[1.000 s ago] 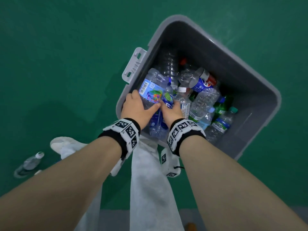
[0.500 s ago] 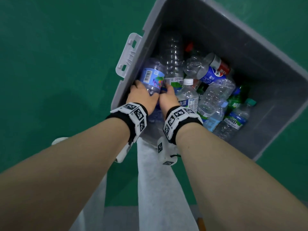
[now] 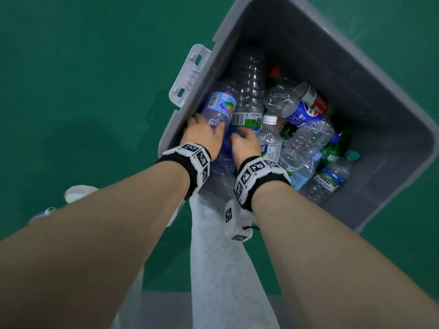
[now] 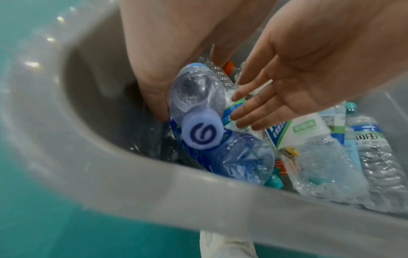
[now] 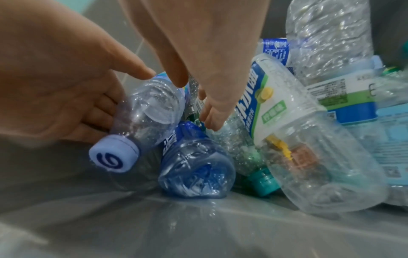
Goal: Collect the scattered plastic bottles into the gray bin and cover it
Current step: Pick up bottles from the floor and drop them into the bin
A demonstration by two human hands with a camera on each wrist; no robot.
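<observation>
A: Packing bottles into the bin [image 3: 392,110] is where I am. My left hand [image 3: 204,136] has its fingers curled round the lilac-capped bottle [image 4: 196,97], low against the near wall; my right hand [image 3: 245,144] is released, fingers straight, just beside it over the pile.

B: What does the next move call for?

A: I'd judge letting that bottle settle on the blue bottle [image 5: 194,167], then pulling both hands clear. One bottle [image 3: 41,213] seems to lie on the floor [image 3: 83,79] near my shoe [image 3: 78,192], so that likely comes next, then the cover.

B: Anything you can't make out?

A: No lid shows in any view. That floor bottle is half hidden by my arm, and the bin's far rim is cut off. The bin's latch [image 3: 190,74] hangs outward.
</observation>
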